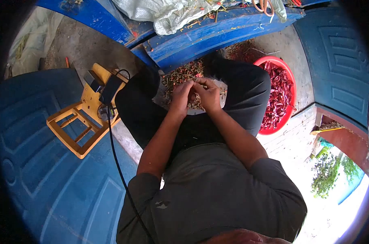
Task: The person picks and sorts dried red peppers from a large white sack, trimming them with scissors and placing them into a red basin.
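My left hand [181, 97] and my right hand [209, 96] meet above my lap, fingertips touching. Both are closed in a pinch, and whatever is between the fingers is too small or too covered to name. Below them, between my knees, lies a heap of chili stems and bits [184, 75], with specks of red among them. To the right of my knee stands a round red basin [293, 89] holding many dried red chilies [275, 97].
In front is a blue table [217, 38] bearing a whitish woven sack [164, 18], scattered stems and orange-handled scissors [264, 7]. A wooden chair [76, 138] on the left carries a black device [111, 87] with a cable. Blue door panels [34, 142] flank me.
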`<state>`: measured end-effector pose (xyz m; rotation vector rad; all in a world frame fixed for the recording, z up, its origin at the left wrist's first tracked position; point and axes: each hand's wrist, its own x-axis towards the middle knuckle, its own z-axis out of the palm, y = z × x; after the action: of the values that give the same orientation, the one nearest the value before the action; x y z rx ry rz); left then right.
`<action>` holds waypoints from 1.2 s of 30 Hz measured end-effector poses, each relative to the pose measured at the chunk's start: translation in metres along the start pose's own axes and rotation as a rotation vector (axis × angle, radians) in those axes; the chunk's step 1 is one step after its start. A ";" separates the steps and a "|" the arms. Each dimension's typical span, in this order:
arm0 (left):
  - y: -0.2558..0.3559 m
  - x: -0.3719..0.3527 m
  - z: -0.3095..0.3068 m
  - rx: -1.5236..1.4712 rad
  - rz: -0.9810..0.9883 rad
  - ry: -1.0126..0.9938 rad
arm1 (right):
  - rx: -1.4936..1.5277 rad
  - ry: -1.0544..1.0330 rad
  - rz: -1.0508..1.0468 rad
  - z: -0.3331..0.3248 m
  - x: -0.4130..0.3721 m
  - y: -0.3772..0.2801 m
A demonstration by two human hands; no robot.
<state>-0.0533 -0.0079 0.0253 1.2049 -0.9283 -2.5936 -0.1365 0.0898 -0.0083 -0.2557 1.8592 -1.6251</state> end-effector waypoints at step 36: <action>0.003 0.005 0.020 0.103 -0.042 -0.073 | -0.433 -0.280 -0.027 -0.057 0.035 -0.070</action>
<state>-0.0720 -0.0029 0.0338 1.1733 -1.0736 -2.6690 -0.2146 0.1023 0.0473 -0.6601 1.9687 -1.1179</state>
